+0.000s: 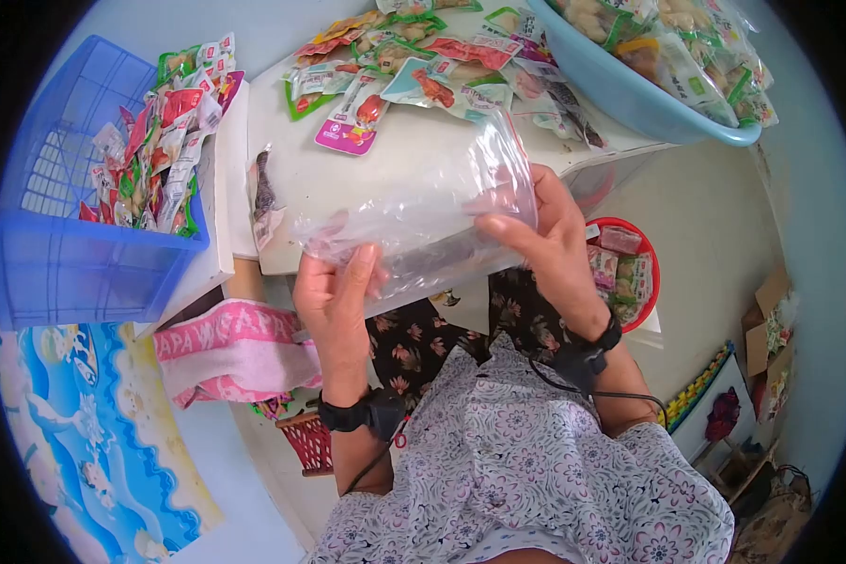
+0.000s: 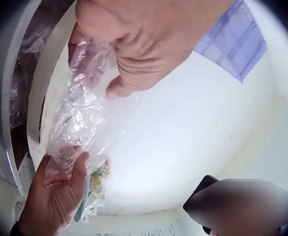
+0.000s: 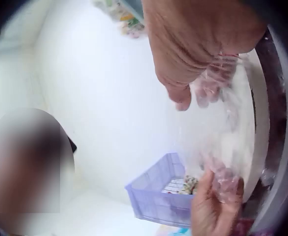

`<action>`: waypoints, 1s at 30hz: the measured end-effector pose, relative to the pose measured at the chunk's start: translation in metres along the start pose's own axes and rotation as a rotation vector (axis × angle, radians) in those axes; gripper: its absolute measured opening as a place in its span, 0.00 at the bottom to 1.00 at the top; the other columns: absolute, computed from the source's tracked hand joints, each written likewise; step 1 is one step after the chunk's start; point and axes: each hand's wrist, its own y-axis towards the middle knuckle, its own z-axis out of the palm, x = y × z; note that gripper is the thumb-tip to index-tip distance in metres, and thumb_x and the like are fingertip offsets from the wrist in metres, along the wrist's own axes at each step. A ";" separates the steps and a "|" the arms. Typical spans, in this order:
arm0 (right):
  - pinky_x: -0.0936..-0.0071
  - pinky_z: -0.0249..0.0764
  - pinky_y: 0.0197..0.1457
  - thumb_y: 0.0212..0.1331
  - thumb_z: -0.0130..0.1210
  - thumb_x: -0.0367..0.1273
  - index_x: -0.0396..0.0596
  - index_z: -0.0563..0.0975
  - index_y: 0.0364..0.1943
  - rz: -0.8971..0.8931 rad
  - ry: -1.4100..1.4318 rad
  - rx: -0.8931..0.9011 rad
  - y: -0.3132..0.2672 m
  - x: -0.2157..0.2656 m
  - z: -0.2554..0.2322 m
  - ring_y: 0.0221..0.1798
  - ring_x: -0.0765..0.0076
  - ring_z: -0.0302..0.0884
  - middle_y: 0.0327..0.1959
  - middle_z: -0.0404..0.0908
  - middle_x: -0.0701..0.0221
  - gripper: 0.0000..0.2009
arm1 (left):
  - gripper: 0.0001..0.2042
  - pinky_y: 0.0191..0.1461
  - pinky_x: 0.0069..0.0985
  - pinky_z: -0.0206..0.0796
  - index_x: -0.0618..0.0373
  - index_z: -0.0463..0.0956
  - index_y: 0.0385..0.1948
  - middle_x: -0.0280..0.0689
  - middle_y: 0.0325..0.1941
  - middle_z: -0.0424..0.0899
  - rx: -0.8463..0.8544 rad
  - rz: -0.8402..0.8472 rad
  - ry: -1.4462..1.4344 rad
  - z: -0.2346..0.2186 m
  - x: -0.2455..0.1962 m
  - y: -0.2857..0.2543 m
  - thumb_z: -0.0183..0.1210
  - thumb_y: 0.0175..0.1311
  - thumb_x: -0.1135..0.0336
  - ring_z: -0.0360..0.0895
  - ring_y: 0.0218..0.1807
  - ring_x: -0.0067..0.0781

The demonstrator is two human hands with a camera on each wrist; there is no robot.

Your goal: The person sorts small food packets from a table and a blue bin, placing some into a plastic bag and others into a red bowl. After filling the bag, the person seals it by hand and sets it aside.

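Note:
A clear plastic bag [image 1: 432, 193] is stretched between both hands over the front edge of the white table [image 1: 320, 188]. My left hand [image 1: 335, 296] pinches its left end, thumb on the near side and fingers behind the film. At the other end, my right hand [image 1: 556, 246] grips the bag, and its fingers show through the plastic. The left wrist view has the crinkled bag [image 2: 80, 118] running from one hand to the other. In the right wrist view the film is blurred and partly hidden by the right hand [image 3: 198, 44].
Colourful snack packets [image 1: 432, 80] lie heaped at the table's back. A blue basket [image 1: 94, 273] of packets stands left, a light blue basin [image 1: 630, 103] of packets back right. A red tub [image 1: 644, 310] sits low at right; a pink towel [image 1: 240, 348] hangs at left.

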 end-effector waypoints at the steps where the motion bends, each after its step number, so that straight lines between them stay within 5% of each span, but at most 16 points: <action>1: 0.82 0.75 0.48 0.71 0.62 0.34 0.40 0.76 0.50 0.061 0.047 0.025 0.000 0.006 -0.002 0.42 0.82 0.80 0.42 0.86 0.70 0.13 | 0.22 0.33 0.15 0.65 0.62 0.73 0.65 0.34 0.38 0.85 -0.028 0.032 0.026 0.000 0.000 -0.001 0.64 0.71 0.70 0.77 0.32 0.17; 6: 0.86 0.66 0.35 0.71 0.63 0.35 0.44 0.79 0.44 0.084 -0.028 -0.010 0.006 -0.006 -0.013 0.32 0.88 0.72 0.33 0.81 0.79 0.10 | 0.16 0.26 0.11 0.53 0.61 0.79 0.59 0.25 0.28 0.78 -0.022 0.106 0.134 0.000 -0.002 -0.007 0.62 0.73 0.68 0.64 0.23 0.08; 9: 0.86 0.59 0.30 0.70 0.64 0.34 0.46 0.80 0.39 -0.020 -0.080 -0.135 0.010 -0.007 -0.017 0.27 0.90 0.67 0.27 0.77 0.84 0.07 | 0.09 0.22 0.14 0.47 0.60 0.83 0.49 0.20 0.19 0.69 -0.240 0.135 0.160 0.000 0.001 -0.002 0.59 0.77 0.66 0.58 0.19 0.07; 15: 0.85 0.59 0.27 0.71 0.63 0.31 0.45 0.78 0.42 -0.069 -0.026 -0.182 0.022 -0.014 -0.010 0.25 0.90 0.67 0.25 0.77 0.83 0.06 | 0.12 0.24 0.15 0.41 0.59 0.83 0.44 0.19 0.19 0.63 -0.244 0.066 0.082 -0.017 0.009 0.004 0.54 0.81 0.62 0.54 0.20 0.07; 18: 0.84 0.59 0.26 0.72 0.61 0.29 0.44 0.76 0.48 -0.081 -0.156 -0.128 0.029 -0.011 0.000 0.23 0.88 0.68 0.25 0.79 0.78 0.08 | 0.11 0.27 0.15 0.50 0.62 0.82 0.48 0.20 0.21 0.69 -0.294 0.068 0.170 -0.029 0.006 0.006 0.56 0.79 0.63 0.60 0.23 0.10; 21: 0.82 0.66 0.25 0.71 0.59 0.26 0.40 0.72 0.56 -0.151 -0.256 -0.049 0.042 -0.021 0.008 0.23 0.84 0.72 0.25 0.81 0.71 0.14 | 0.13 0.36 0.21 0.64 0.63 0.79 0.55 0.30 0.35 0.81 -0.466 0.397 0.474 -0.041 0.016 0.020 0.59 0.75 0.68 0.72 0.33 0.20; 24: 0.80 0.71 0.25 0.70 0.59 0.24 0.40 0.71 0.58 -0.165 -0.244 -0.005 0.057 -0.030 0.026 0.23 0.81 0.75 0.26 0.81 0.69 0.16 | 0.18 0.51 0.31 0.70 0.63 0.76 0.60 0.40 0.55 0.81 -0.577 0.718 0.977 -0.031 -0.014 0.015 0.62 0.69 0.74 0.77 0.50 0.33; 27: 0.78 0.74 0.26 0.70 0.59 0.23 0.40 0.68 0.63 -0.162 -0.275 0.035 0.069 -0.043 0.045 0.25 0.78 0.78 0.28 0.82 0.67 0.20 | 0.20 0.56 0.34 0.68 0.60 0.77 0.60 0.43 0.62 0.77 -0.430 0.594 0.863 -0.008 -0.030 0.007 0.62 0.65 0.76 0.75 0.58 0.39; 30: 0.77 0.75 0.27 0.69 0.59 0.22 0.40 0.67 0.64 -0.144 -0.328 0.044 0.077 -0.055 0.058 0.25 0.77 0.80 0.29 0.82 0.66 0.21 | 0.16 0.49 0.31 0.70 0.59 0.79 0.56 0.40 0.53 0.81 -0.305 0.713 0.957 0.011 -0.031 0.017 0.63 0.66 0.75 0.77 0.48 0.34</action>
